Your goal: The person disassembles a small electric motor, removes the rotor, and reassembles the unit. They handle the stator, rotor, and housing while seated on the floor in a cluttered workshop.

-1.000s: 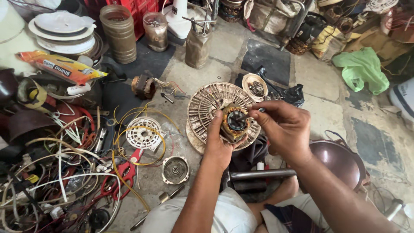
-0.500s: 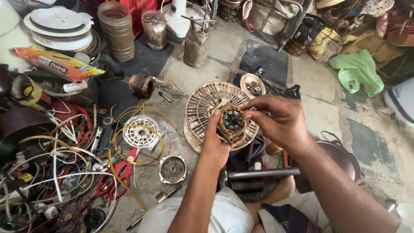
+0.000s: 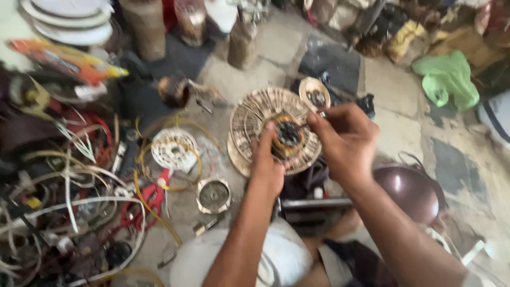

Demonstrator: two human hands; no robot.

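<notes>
Head view, hands: two bare hands meet over one motor part.
Left hand (image 3: 267, 166): fingers wrapped around the near-left side of the small round copper-wound motor core with a dark centre (image 3: 288, 137), thumb up along its edge; clamped on it.
Right hand (image 3: 345, 142): fingers pinched together on a thin metal tool (image 3: 321, 114) whose tip reaches toward the dark centre; the tool is blurred and its kind cannot be told.
Motor core, place: held just above the round beige slotted fan-motor disc (image 3: 258, 118), which lies flat on the stone floor (image 3: 388, 85).
Disc, texture: radial ribs and slots, dusty, with a second plate of like colour showing under its near-left edge.
Small round parts: one white perforated plastic wheel (image 3: 174, 149) ringed by yellow wire; one grey metal bearing cap (image 3: 213, 194); one cream dish-shaped cap (image 3: 314, 94) just behind the disc; one brown wound armature (image 3: 173, 91) farther left.
Left heap: a tangle of white, yellow and red wires (image 3: 69, 202), count not clear; red-handled pliers (image 3: 149, 199) among them.
Right side: one dark maroon glossy domed cover (image 3: 409, 190) near the right forearm; one crumpled green plastic bag (image 3: 448, 78) well apart.
Far edge: one stack of white plates (image 3: 69, 24); one orange and yellow packet (image 3: 64, 59).
Focus: whole picture slightly motion-blurred.
</notes>
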